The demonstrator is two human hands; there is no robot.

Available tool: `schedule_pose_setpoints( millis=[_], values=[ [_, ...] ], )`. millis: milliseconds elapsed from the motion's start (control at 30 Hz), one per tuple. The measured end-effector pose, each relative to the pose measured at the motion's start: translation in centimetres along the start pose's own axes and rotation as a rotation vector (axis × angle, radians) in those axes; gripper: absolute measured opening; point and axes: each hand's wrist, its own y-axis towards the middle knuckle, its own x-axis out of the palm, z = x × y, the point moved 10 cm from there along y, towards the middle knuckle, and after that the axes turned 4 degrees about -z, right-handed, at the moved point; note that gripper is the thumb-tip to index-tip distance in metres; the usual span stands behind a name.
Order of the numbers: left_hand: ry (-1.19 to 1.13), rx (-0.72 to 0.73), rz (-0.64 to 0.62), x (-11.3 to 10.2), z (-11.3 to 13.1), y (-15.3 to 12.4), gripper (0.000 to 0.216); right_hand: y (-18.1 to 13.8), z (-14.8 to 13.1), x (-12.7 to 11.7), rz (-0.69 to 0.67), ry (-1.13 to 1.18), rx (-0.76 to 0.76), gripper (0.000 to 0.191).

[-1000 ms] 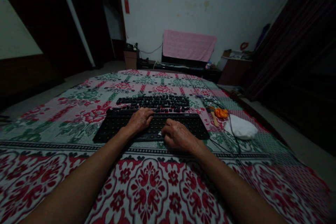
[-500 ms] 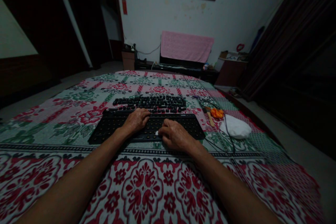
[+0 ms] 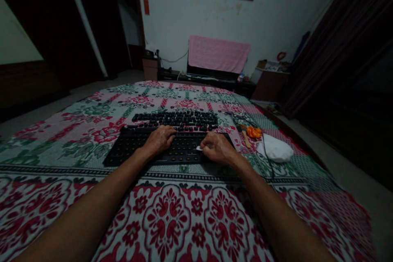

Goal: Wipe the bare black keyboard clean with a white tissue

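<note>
Fingers together, the left hand (image 3: pixel 159 137) probably steadied the black rectangular keyboard (image 3: pixel 181 147), while the right hand (image 3: pixel 216 147) pinched a small white scrap (image 3: pixel 198 148).

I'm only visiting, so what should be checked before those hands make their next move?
1. Left hand resting on the keyboard: ok.
2. White piece held in the right hand: ok.
3. White piece touching the keyboard: cannot tell.
4. Keyboard's right side fully visible: not ok, the right hand covers part.
5. Loose keycaps beyond the keyboard: ok.
6. Orange item off the keyboard: ok.
</note>
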Motion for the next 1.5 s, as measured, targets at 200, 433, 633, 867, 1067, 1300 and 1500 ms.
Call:
schedule_pose_setpoints(
  millis=[200,433,633,867,1067,1300,1500],
  values=[
    [0.000,0.006,0.006,-0.1,0.0,0.0,0.029,-0.3,-1.9,1.9,-0.114,-0.112,-0.063,0.021],
    [-0.008,0.013,0.016,-0.2,0.1,0.0,0.029,-0.3,-0.8,1.4,-0.127,0.115,-0.027,0.020],
    [0.011,0.018,0.011,0.0,0.1,0.0,0.029,-0.3,-1.5,1.4,-0.132,-0.075,-0.067,0.022],
    [-0.010,0.008,0.014,-0.4,0.3,0.0,0.029,-0.6,-3.1,2.2,-0.249,-0.177,-0.097,0.019],
    [0.005,0.007,0.012,-0.2,0.2,0.0,0.029,-0.5,-3.7,2.0,-0.119,0.016,-0.198,0.022],
    [0.000,0.006,0.025,-0.1,0.1,-0.1,0.029,-0.6,-7.1,3.5,-0.149,-0.067,-0.341,0.022],
    [0.029,0.004,0.019,-0.2,0.2,-0.1,0.028,-0.5,-6.8,3.4,-0.196,-0.182,-0.258,0.022]
  ],
)
